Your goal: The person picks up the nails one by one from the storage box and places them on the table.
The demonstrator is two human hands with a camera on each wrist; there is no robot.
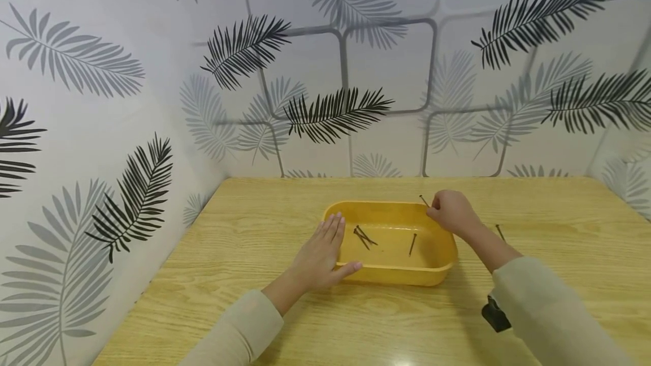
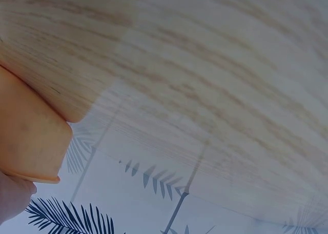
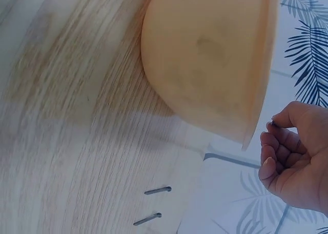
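A yellow plastic tray (image 1: pixel 391 277) stands on the wooden table. My left hand (image 1: pixel 317 256) lies over its left end, fingers straight across the rim and thumb out along the near side. Above the tray's far right corner, my right hand (image 1: pixel 452 213) pinches a dark nail (image 1: pixel 424 201) between thumb and finger, head end up and to the left. Inside the tray, two crossed nails (image 1: pixel 361 237) lie to the left and a single nail (image 1: pixel 412 244) to the right. The right wrist view shows the right hand (image 3: pixel 294 157) with curled fingers beside the tray's wall (image 3: pixel 205 54).
On the table right of the tray lies a nail (image 1: pixel 500 233), partly behind the right forearm. Two loose nails, an upper nail (image 3: pixel 158 191) and a lower nail (image 3: pixel 147 219), appear in the right wrist view. A leaf-patterned wall (image 1: pixel 386 146) borders the table's back.
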